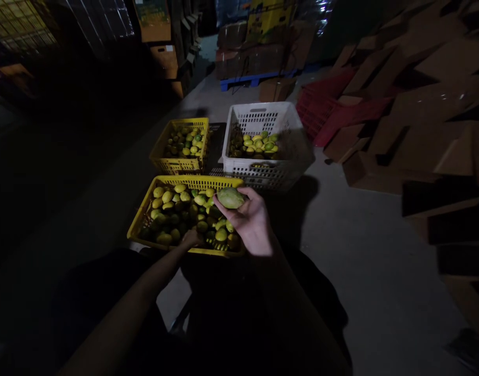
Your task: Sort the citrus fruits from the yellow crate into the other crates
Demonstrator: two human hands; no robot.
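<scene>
My right hand (252, 222) is raised palm up over the near yellow crate (139, 216) and holds a green-yellow fruit (230, 198) in its fingers. My left hand (191, 238) reaches into that same crate at its near edge, resting among several yellow and green fruits (176, 206); whether it grips one I cannot tell. Beyond it stand a smaller yellow crate (179, 164) and a white crate (258, 168), both holding more fruit.
Stacked flat cardboard boxes (419, 104) fill the right side. A red crate (321, 107) leans by them. A blue pallet (255, 79) with boxes stands at the back. Grey concrete floor (360, 245) lies to the right. The left side is dark.
</scene>
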